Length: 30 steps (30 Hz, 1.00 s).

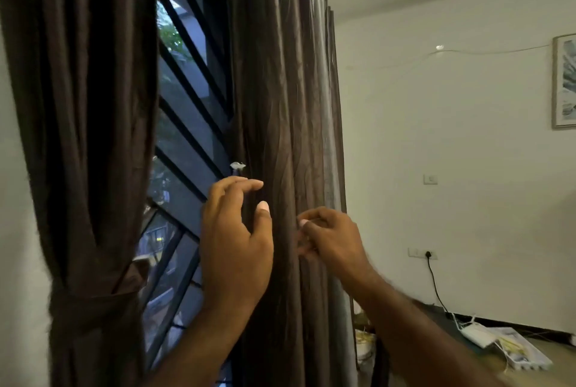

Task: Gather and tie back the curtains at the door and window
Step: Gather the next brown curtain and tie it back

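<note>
Right of window (pixel 187 112): dark brown curtain (pixel 286 106), slightly glossy, in long crumpled vertical pleats, hanging loose. My left hand (pixel 233 243) upright at its window-side edge, fingers loosely curved and apart, thumb on fabric. My right hand (pixel 330 240) blurred, fingers curled against fold; grip unclear. Left of window: matching curtain (pixel 87 137) cinched by fabric band (pixel 93 302).

Dark brown, plain, faint sheen on the folds: left curtain (pixel 87 137), tieback (pixel 93 302), right curtain (pixel 280 90). Grey strip down right curtain's far edge. Black: bars (pixel 187 124), cable (pixel 434 283). White: wall (pixel 452 137). Silver: hook (pixel 237 165). Pale frame, grey-green marbled print: picture (pixel 565 81).
</note>
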Each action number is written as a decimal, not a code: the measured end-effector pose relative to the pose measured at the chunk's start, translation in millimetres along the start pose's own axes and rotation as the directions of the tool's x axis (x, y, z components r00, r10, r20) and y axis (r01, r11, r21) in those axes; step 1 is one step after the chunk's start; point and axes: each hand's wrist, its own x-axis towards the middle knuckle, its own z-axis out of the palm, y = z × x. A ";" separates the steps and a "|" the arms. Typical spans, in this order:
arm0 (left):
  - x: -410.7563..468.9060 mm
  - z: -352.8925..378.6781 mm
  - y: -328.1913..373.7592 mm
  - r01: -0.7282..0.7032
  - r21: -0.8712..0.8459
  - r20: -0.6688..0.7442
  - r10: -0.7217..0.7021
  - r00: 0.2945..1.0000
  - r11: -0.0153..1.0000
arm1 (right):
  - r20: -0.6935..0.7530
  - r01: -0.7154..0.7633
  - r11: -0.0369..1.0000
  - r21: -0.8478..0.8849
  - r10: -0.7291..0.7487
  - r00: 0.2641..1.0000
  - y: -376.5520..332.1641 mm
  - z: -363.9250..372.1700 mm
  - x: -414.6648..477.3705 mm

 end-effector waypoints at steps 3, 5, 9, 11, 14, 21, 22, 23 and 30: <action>24.5 56.7 -16.9 0.112 0.088 0.037 -0.115 0.993 0.990 | -0.079 -0.015 1.000 0.019 0.017 0.997 30.4 -43.7 36.6; 41.7 89.3 -29.1 0.120 0.172 0.035 -0.128 0.991 0.978 | -0.104 -0.028 0.999 0.038 0.032 0.994 44.5 -61.7 60.7; 72.9 148.3 -58.7 0.080 0.292 0.006 -0.085 0.996 0.953 | -0.164 -0.021 1.000 0.009 0.022 0.986 64.5 -77.3 117.0; 85.9 174.8 -76.1 0.025 0.366 -0.006 -0.024 1.000 0.930 | -0.188 -0.009 1.000 -0.003 0.008 0.982 71.5 -77.7 148.8; 103.1 206.5 -103.7 -0.024 0.452 -0.001 0.027 1.000 0.892 | -0.205 -0.002 0.999 -0.048 -0.008 0.979 80.0 -75.4 196.8; 132.8 244.1 -161.2 0.019 0.457 0.041 -0.042 0.998 0.889 | -0.221 -0.015 0.998 -0.055 0.003 0.975 101.6 -71.5 322.1; 135.2 245.1 -166.4 0.002 0.440 0.044 -0.024 0.999 0.898 | -0.224 -0.013 0.999 -0.053 0.001 0.975 104.1 -70.0 340.1; 137.0 244.6 -170.0 -0.019 0.431 0.044 0.000 0.999 0.902 | -0.224 -0.011 0.999 -0.051 0.000 0.975 105.3 -68.4 356.3; 154.3 253.5 -202.3 -0.116 0.414 -0.002 0.128 0.992 0.903 | -0.116 0.022 0.999 0.032 -0.018 0.993 121.0 -41.0 484.3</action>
